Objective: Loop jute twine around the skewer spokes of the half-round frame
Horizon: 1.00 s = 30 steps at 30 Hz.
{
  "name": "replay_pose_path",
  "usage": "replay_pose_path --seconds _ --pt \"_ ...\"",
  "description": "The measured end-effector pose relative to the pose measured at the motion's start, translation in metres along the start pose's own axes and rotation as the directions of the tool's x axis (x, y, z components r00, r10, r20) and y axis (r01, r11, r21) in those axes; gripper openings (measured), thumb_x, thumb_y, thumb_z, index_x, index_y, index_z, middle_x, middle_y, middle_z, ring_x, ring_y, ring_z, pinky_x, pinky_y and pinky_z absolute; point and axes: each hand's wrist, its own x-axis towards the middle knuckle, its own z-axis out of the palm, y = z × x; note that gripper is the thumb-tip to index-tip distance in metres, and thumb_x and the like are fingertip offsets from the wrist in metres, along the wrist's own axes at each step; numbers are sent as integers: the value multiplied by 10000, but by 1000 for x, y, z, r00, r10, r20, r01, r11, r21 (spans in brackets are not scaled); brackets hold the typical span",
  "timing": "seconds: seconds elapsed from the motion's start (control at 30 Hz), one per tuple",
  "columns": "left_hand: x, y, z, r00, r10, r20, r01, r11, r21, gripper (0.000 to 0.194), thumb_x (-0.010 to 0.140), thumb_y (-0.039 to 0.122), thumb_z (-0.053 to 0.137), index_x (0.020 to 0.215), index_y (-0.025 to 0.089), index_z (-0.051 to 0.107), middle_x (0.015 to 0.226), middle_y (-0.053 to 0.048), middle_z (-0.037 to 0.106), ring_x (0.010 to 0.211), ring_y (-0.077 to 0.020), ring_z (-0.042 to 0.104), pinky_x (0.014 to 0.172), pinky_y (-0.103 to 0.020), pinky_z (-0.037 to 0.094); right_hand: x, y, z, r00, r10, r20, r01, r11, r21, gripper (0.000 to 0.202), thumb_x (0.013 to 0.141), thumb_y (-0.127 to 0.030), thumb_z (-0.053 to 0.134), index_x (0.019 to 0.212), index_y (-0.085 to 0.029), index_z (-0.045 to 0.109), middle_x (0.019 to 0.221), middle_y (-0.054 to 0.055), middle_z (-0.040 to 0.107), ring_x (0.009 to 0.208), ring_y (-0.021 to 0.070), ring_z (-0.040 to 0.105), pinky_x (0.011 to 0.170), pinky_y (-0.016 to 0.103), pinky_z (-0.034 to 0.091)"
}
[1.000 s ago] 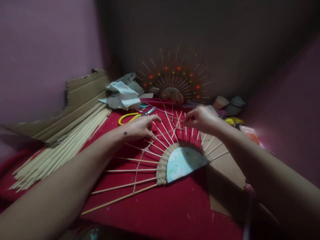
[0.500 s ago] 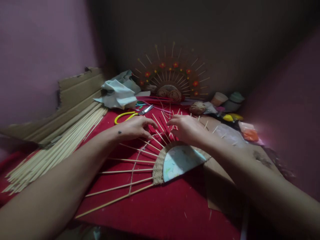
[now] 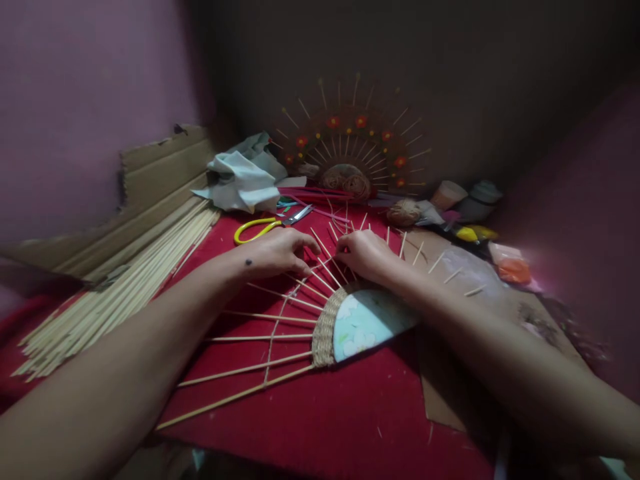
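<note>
A half-round fan frame of thin wooden sticks (image 3: 283,338) lies on the red cloth, with a woven twine band (image 3: 325,331) around a pale blue, flower-patterned half disc (image 3: 357,323). Thin twine (image 3: 275,327) crosses the left sticks in an arc and runs up between my hands. My left hand (image 3: 285,252) rests over the upper left sticks, thumb and fingers apart around a stick. Among the top sticks, my right hand (image 3: 367,255) is closed in a pinch at the twine; its fingertips are partly hidden. Yellow-handled scissors (image 3: 257,229) lie just behind my left hand.
Loose sticks (image 3: 125,293) and torn cardboard (image 3: 165,170) lie at left, near a crumpled pale cloth (image 3: 243,180). A flower-decorated stick fan (image 3: 360,123) stands at the back. Twine balls (image 3: 404,213), a cup (image 3: 449,195) and packets (image 3: 513,267) sit at right.
My right hand's fingers have closed into a pinch and come down toward the twine. My left hand keeps nearly the same place. The whole view has shifted slightly.
</note>
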Motion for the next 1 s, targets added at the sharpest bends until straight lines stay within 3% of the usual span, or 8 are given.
replay_pose_path --seconds 0.13,0.47,0.6,0.83,0.93,1.0 --pt "1 0 1 1000 -18 5 18 1000 -5 388 671 354 701 1030 211 668 647 36 631 604 -120 544 609 -226 377 0 -1 4 999 31 -9 -31 999 22 174 810 -285 569 869 -252 729 858 62 714 827 210 635 639 271 395" --pt "-2 -1 -6 996 -10 91 10 1000 -1 421 691 345 660 1088 206 648 753 8 677 688 -136 577 618 -228 371 6 3 7 1000 9 -17 -8 997 76 132 779 -258 600 819 -230 723 801 58 695 777 191 618 646 272 391" --pt "-2 0 -7 998 7 68 -9 1000 23 385 706 362 640 1056 205 666 789 1 678 730 -143 581 633 -225 375 7 3 6 1000 3 -27 -1 997 82 139 778 -247 600 836 -229 725 814 56 695 772 179 609 641 262 388" --pt "-2 3 -6 997 5 72 -2 999 -39 292 697 317 620 955 200 692 851 -21 704 761 -150 605 666 -219 403 10 14 -7 993 -4 -115 25 982 189 230 720 -190 656 938 -201 725 780 45 685 689 146 578 613 242 392" --pt "-2 1 -6 998 26 53 -23 999 -43 341 712 319 604 1028 218 681 840 -13 698 738 -142 590 648 -215 393 15 21 -12 987 -28 -160 63 974 218 257 723 -142 625 955 -190 726 778 43 689 693 147 586 622 246 404" --pt "-2 -1 -5 998 51 45 -50 998 -34 388 731 294 575 1105 237 660 800 -5 687 697 -133 573 633 -216 383 18 26 -16 964 -20 -266 80 973 218 296 736 -107 594 995 -184 718 860 55 695 768 158 602 679 253 423"
